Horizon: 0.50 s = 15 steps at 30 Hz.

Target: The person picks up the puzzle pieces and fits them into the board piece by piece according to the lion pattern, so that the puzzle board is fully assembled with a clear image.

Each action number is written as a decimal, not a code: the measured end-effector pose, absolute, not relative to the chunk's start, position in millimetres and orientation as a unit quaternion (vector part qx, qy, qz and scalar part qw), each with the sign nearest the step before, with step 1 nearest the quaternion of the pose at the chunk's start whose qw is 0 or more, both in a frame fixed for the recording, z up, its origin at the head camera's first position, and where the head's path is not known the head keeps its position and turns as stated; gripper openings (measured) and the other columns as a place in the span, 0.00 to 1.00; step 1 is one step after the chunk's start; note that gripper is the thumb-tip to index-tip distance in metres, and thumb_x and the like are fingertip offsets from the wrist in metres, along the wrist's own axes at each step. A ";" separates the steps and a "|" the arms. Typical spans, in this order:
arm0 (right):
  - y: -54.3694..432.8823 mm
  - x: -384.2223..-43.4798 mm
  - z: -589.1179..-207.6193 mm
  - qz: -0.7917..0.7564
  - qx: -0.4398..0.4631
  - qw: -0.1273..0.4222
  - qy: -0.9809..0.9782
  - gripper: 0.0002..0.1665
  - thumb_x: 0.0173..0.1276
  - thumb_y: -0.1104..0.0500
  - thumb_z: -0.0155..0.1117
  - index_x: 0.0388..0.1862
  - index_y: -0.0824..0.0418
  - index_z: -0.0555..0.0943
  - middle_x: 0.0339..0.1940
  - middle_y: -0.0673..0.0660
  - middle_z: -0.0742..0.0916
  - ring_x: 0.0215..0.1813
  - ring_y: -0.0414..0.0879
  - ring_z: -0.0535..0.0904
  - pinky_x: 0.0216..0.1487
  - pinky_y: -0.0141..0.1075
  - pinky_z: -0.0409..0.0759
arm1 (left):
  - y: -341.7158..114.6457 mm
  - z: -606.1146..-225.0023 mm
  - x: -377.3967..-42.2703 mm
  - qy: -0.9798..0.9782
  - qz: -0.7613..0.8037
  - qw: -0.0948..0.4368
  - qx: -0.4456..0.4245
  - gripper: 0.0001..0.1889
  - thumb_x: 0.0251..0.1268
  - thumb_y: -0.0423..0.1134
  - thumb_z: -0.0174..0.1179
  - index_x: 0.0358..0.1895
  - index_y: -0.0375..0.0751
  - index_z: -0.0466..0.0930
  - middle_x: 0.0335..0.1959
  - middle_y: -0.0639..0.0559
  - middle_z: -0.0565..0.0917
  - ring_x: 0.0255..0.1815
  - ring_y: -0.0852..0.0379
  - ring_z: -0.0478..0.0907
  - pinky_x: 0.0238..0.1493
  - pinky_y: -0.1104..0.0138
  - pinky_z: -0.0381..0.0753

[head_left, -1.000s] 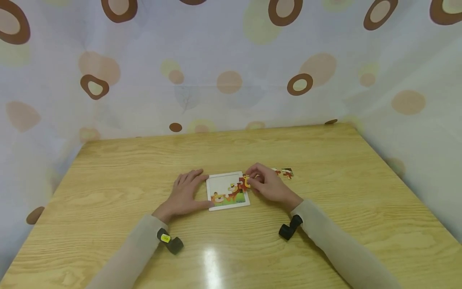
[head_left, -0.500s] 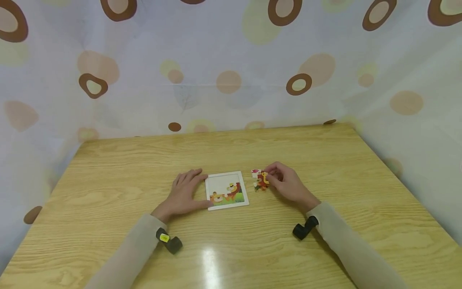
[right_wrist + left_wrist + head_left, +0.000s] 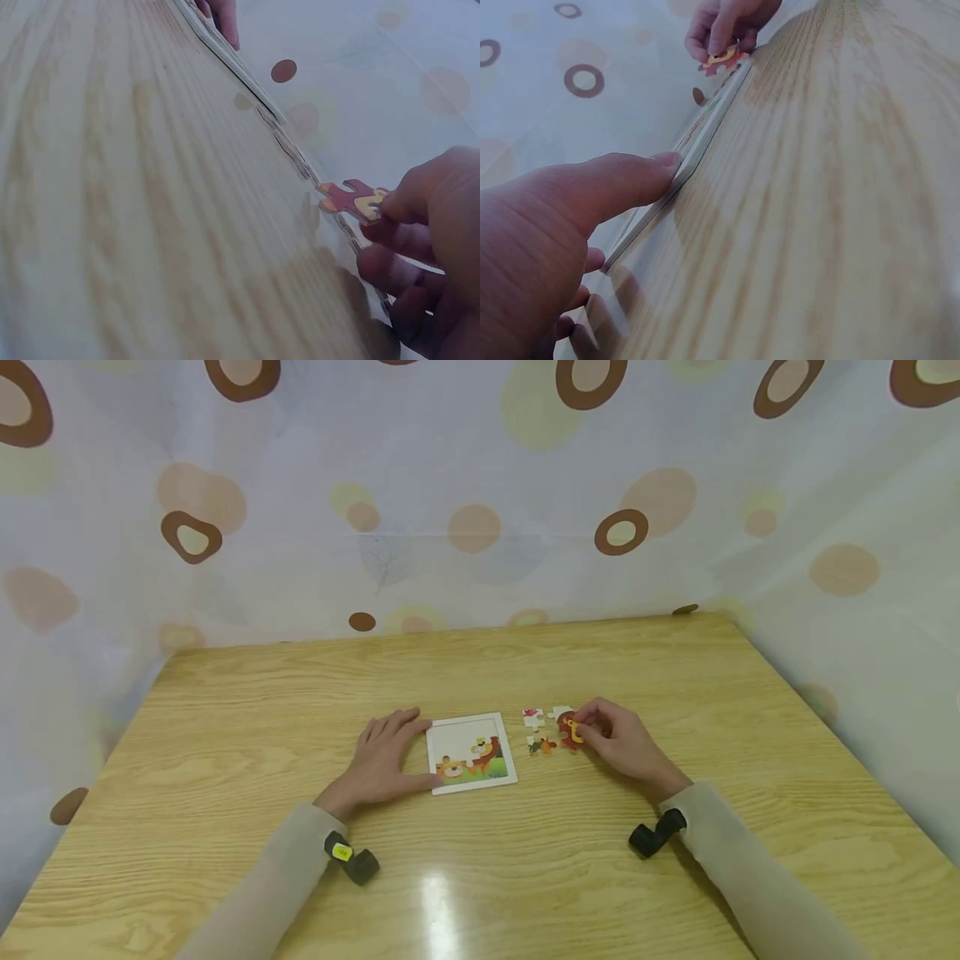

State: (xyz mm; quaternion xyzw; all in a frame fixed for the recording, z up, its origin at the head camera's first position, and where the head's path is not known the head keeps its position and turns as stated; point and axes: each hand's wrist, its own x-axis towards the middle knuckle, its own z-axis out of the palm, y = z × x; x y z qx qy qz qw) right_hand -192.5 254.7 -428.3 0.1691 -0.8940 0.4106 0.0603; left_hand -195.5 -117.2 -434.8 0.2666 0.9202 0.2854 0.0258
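My left hand lies spread at the left side of a white puzzle tray. Its thumb rests on the tray's near left corner, and a fingertip touches the far left corner. Joined pieces with a lion picture fill the tray's lower part; white backing shows above. To the right, my right hand pinches a red and yellow jigsaw piece between thumb and fingers. It is held above the table, apart from the tray. The right fingers partly cover this piece in the head view.
Several loose puzzle pieces lie on the wooden table between the tray and my right hand. Others may be hidden beneath that hand. A patterned curtain hangs behind the table and along its sides.
My right hand has moved right, away from the tray's right edge, still pinching the piece. Loose pieces it covered are now visible. The left hand and tray stay in place.
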 end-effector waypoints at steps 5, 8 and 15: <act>257.4 -193.6 -429.9 0.380 0.182 0.069 -0.904 0.05 0.65 0.69 0.62 0.39 0.64 0.78 0.28 0.54 0.82 0.24 0.36 0.70 0.27 0.29 0.71 | -116.3 -435.5 -195.4 0.920 0.288 0.030 0.263 0.44 0.50 0.57 0.69 0.70 0.43 0.65 0.74 0.40 0.58 0.75 0.38 0.50 0.72 0.41 0.40; 258.2 -194.3 -430.7 0.360 0.188 0.066 -0.911 0.05 0.65 0.69 0.62 0.39 0.64 0.78 0.27 0.53 0.81 0.24 0.36 0.69 0.27 0.29 0.70 | -116.2 -435.9 -195.5 0.920 0.288 0.030 0.265 0.44 0.50 0.57 0.68 0.70 0.42 0.64 0.74 0.40 0.58 0.75 0.38 0.50 0.72 0.41 0.41; 256.7 -195.0 -429.0 0.325 0.187 0.036 -0.926 0.04 0.67 0.67 0.61 0.40 0.64 0.79 0.28 0.53 0.81 0.27 0.38 0.70 0.28 0.29 0.71 | -115.7 -433.7 -195.1 0.919 0.291 0.030 0.266 0.44 0.50 0.58 0.69 0.70 0.43 0.65 0.74 0.40 0.58 0.75 0.38 0.50 0.72 0.42 0.41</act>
